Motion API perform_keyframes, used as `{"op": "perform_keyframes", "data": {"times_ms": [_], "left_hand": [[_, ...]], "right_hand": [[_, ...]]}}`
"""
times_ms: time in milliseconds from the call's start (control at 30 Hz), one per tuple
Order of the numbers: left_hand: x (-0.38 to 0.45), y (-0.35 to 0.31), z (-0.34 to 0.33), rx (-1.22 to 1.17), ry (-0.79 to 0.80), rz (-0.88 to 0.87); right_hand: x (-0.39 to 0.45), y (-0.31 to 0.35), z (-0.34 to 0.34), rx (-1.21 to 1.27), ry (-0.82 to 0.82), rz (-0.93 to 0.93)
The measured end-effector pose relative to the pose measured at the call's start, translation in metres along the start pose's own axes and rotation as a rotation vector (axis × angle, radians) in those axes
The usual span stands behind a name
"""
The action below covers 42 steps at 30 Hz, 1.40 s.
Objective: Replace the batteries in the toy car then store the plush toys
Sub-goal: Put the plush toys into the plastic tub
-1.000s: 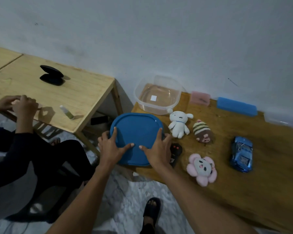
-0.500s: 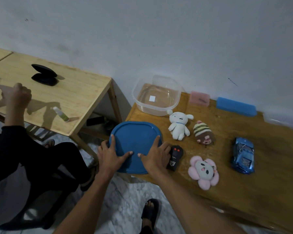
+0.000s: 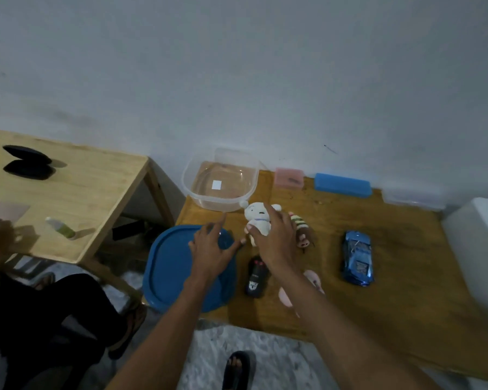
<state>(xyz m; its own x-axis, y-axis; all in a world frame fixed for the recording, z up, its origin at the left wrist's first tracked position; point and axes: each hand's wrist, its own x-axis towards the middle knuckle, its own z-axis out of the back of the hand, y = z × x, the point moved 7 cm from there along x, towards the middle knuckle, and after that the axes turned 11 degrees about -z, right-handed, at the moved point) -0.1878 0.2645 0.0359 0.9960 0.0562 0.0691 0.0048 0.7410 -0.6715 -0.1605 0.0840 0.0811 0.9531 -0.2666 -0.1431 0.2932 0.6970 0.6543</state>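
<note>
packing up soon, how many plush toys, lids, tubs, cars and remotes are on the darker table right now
plush toys: 3 (white plush, striped plush, pink plush)
blue lid: 1
clear tub: 1
blue toy car: 1
black remote: 1
total: 7

The right hand is closing on the white plush; the left hand is open over the lid.

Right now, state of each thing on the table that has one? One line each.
clear container: open, empty, lid off
blue lid: flat on the table edge, left hand spread above it
white plush: right hand closing on it, grip not clear
striped plush: lying on the table
pink plush: lying, mostly hidden by the right forearm
toy car: on its wheels, untouched
remote: lying flat
</note>
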Motion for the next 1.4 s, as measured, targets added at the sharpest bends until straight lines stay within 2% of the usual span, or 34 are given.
{"op": "perform_keyframes", "data": {"times_ms": [133, 267, 433, 700, 900, 1100, 1233, 1400], "left_hand": [[0.034, -0.037, -0.040, -0.226, 0.031, -0.071], [0.056, -0.037, -0.077, -0.276, 0.111, -0.031], [0.071, -0.026, -0.097, -0.274, 0.107, -0.020], [0.069, -0.040, -0.099, -0.360, 0.119, 0.001], [0.070, -0.085, -0.069, -0.464, -0.001, -0.077], [0.094, -0.118, 0.001, -0.451, -0.179, -0.186], [0.118, -0.108, 0.049, -0.428, -0.245, -0.178], [0.160, -0.059, 0.087, -0.353, -0.275, -0.128]], "right_hand": [[0.036, -0.040, 0.030, -0.047, -0.051, -0.076], [0.068, -0.079, 0.033, -0.167, 0.070, -0.136], [0.087, -0.102, 0.012, -0.093, 0.225, -0.140], [0.089, -0.107, 0.026, 0.161, 0.155, -0.161], [0.091, -0.072, 0.073, 0.224, 0.055, -0.054], [0.099, -0.001, 0.102, 0.249, 0.055, 0.098], [0.110, 0.054, 0.093, 0.240, 0.054, 0.149], [0.133, 0.111, 0.050, 0.269, 0.092, 0.177]]}}
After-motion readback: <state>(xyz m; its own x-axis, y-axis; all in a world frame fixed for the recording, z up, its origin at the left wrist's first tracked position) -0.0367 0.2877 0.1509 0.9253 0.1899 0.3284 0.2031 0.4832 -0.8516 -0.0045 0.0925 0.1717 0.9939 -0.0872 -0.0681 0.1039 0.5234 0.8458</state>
